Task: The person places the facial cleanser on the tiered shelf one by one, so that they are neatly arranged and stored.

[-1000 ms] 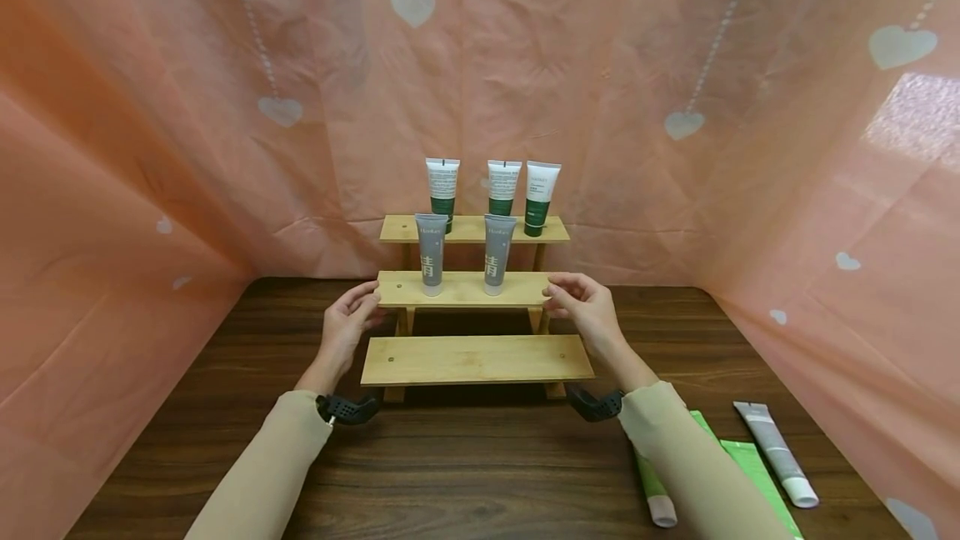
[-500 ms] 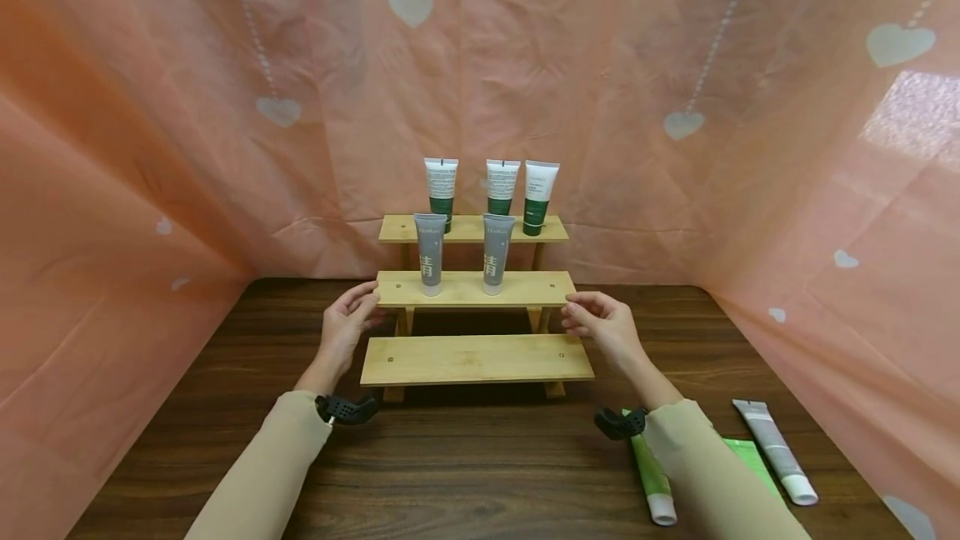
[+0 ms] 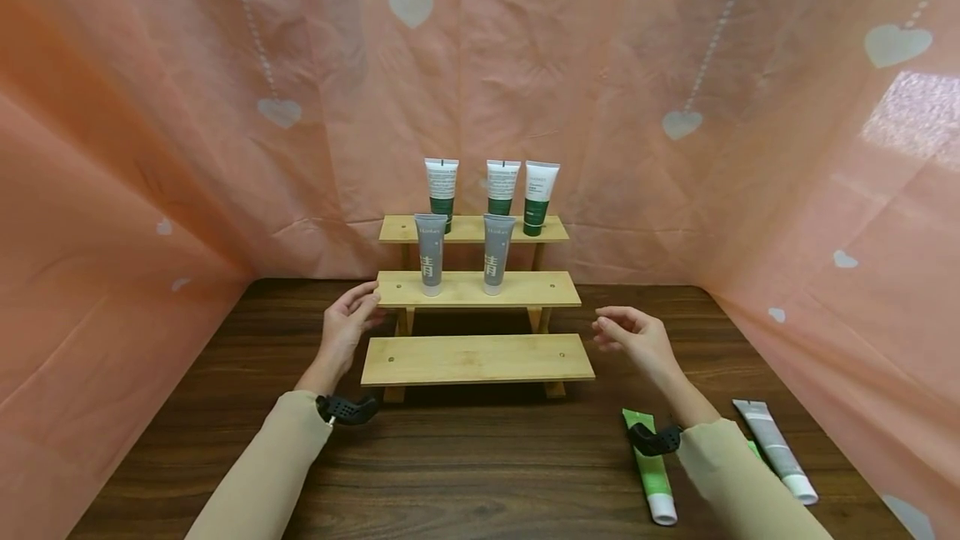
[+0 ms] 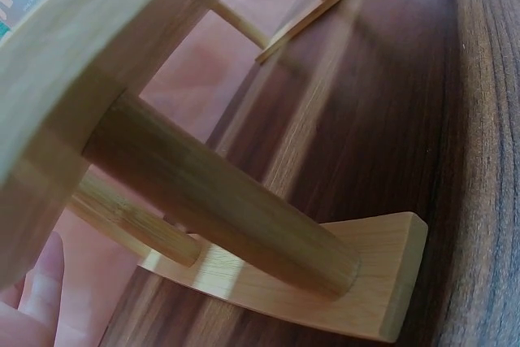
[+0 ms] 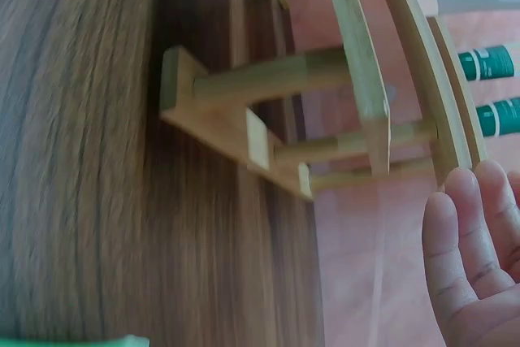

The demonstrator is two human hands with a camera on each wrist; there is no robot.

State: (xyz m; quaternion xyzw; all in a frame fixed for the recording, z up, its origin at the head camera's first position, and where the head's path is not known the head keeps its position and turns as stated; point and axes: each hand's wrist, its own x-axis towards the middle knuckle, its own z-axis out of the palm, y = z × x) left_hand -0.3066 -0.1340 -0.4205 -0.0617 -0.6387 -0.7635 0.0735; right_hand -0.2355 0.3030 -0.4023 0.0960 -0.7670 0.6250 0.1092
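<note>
A three-tier wooden display stand (image 3: 477,359) stands on the table. My left hand (image 3: 347,325) holds the left end of its middle tier, thumb and index finger at the edge; in the left wrist view, part of the fingers (image 4: 45,290) shows beyond the front plank. My right hand (image 3: 636,338) hovers off the stand's right side, fingers loosely bent, nothing in them. Two grey squeeze tubes, one left (image 3: 431,255) and one right (image 3: 497,255), stand caps down on the middle tier. Behind them, three white-and-green tubes (image 3: 537,198) stand on the top tier.
On the table at the right lies a green tube (image 3: 651,473), partly under my right wrist in the head view. Farther right lies another grey tube (image 3: 776,450), with a bit of green beside it. A pink curtain (image 3: 600,107) encloses the back and sides.
My right hand has moved from the middle tier's right end outward to the right and toward me, uncovering more of the green tube. The left hand and the standing tubes have stayed put.
</note>
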